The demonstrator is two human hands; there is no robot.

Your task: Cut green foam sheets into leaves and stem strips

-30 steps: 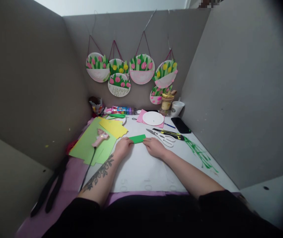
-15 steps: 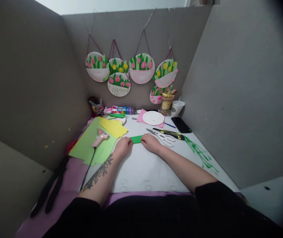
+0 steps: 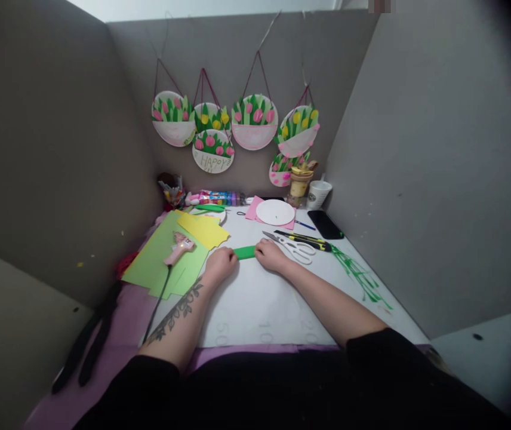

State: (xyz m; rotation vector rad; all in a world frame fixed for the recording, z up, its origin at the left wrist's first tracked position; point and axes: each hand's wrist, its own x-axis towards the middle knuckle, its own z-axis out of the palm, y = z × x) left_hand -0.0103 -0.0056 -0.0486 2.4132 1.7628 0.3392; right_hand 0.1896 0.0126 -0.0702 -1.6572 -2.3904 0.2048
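A green strip of paper (image 3: 246, 252) lies level between my two hands, low over the white table sheet (image 3: 255, 304). My left hand (image 3: 222, 263) has its fingers curled closed on the strip's left end. At the right end my right hand (image 3: 272, 254) is closed on it too, with the fingertips partly hidden. White-handled scissors (image 3: 298, 249) lie just beside my right hand, blades pointing left. To the left of my left hand, a pink glue gun (image 3: 178, 248) rests on light green paper (image 3: 148, 267), its dark cord running toward me.
Yellow paper (image 3: 204, 230) lies beyond my left hand. A white paper plate (image 3: 276, 212) sits on pink paper at the back. Black-and-yellow cutters (image 3: 313, 240), a phone (image 3: 325, 224) and green paper scraps (image 3: 360, 275) lie right. Grey panels (image 3: 408, 161) enclose the table; plate baskets (image 3: 254, 136) hang behind.
The view has shifted slightly. Both hands keep their hold on the green strip, with hardly any movement.
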